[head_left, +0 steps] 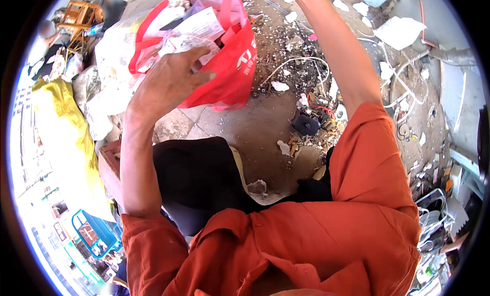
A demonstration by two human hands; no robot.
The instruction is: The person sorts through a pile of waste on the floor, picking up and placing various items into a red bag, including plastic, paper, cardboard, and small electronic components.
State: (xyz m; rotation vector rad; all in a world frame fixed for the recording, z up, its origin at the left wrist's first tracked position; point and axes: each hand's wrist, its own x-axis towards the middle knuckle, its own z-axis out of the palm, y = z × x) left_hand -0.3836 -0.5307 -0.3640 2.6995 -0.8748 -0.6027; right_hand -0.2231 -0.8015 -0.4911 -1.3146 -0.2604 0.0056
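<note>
My left hand (171, 77) is over the near side of a red shopping bag (229, 74). Its thumb and forefinger are spread apart with a gap between them, and I see nothing gripped. The other fingers are partly hidden behind the hand. The bag stands upright on the ground, its mouth open and its handles up. Crumpled white paper and plastic scraps (196, 28) fill it. My right arm stretches forward past the bag's right side; its hand lies beyond the upper edge of the head view.
Foam crumbs, white cables (301, 59) and a black plastic part (305, 125) litter the ground right of the bag. A large white foam piece (399, 32) lies farther right. On the left are a yellow sack (60, 104), a blue-framed chair (97, 234) and a wooden chair (79, 15).
</note>
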